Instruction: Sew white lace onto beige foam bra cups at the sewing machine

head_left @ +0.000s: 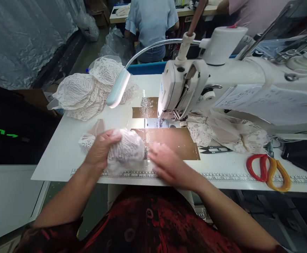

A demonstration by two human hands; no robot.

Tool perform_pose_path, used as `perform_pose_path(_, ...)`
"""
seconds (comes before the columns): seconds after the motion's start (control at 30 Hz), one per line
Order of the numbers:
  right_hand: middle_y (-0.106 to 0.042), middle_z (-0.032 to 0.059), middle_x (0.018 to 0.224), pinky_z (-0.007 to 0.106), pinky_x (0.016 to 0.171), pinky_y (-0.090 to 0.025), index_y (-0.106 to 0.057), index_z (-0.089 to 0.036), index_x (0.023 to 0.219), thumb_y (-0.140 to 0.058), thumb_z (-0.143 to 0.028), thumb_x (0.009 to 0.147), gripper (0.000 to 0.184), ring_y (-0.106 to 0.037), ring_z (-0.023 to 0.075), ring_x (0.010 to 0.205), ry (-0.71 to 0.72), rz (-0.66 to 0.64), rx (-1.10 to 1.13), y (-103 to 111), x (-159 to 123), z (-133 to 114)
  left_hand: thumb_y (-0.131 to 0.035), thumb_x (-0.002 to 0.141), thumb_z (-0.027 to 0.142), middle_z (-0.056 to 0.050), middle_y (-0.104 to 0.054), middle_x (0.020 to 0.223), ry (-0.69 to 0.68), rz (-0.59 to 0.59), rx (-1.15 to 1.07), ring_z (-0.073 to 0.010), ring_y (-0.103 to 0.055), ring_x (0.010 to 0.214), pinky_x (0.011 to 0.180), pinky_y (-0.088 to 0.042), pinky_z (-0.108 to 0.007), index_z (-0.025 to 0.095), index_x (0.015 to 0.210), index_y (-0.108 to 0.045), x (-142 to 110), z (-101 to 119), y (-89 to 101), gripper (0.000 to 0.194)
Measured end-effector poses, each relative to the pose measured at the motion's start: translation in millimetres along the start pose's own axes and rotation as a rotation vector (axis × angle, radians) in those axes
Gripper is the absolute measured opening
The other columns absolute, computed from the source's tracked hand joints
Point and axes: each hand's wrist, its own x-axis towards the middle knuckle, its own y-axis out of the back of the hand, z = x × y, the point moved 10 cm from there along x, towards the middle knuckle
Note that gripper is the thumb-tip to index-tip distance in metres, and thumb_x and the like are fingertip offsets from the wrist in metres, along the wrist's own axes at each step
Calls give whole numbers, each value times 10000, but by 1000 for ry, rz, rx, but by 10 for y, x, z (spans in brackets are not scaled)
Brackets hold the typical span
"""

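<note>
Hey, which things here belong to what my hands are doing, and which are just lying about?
Likely part of it:
- white lace piece, in your left hand
- lace pile, similar-looking
- sewing machine
- lit lamp

Probably just lying about:
- red-and-orange-handled scissors
- black snips
- clear plastic bag, on the floor

We see a rounded white lace piece (126,151) with blurred lines, metal scissors (272,170) with 1 red and 1 amber-yellow handle, a white worktop (55,154) bearing black ruler marks, our red-and-black patterned shirt (166,225).
</note>
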Motion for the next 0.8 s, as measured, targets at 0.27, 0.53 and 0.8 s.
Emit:
perform_pose_path(0.27,-714,59,901,260,714,-496,-641,-155,1119,-450,-327,922,324,-665,147,791,-76,-46,401,306,-32,97,-586,810,243,7,-453,557,-837,62,1151,-120,-411,545,522,-323,-265,171,558,-483,299,577,-706,281)
perform_pose_path(0.53,-686,44,899,282,723,-436,-669,-192,1015,-423,-208,883,279,-601,171,818,-228,209,-8,670,219,562,-437,876,198,-102,-569,618,-890,-229,1638,-241,-539,685,625,-409,-367,139,649,-577,267,-333,-1552,273)
perform_pose_path(0.8,-573,72,881,286,676,-337,-655,-155,938,-433,-113,861,238,-475,182,799,-150,106,-525,310,293,447,-387,955,263,-50,-652,740,-674,-625,1345,-156,-590,726,683,-484,-281,146,773,-651,101,-127,-1424,341)
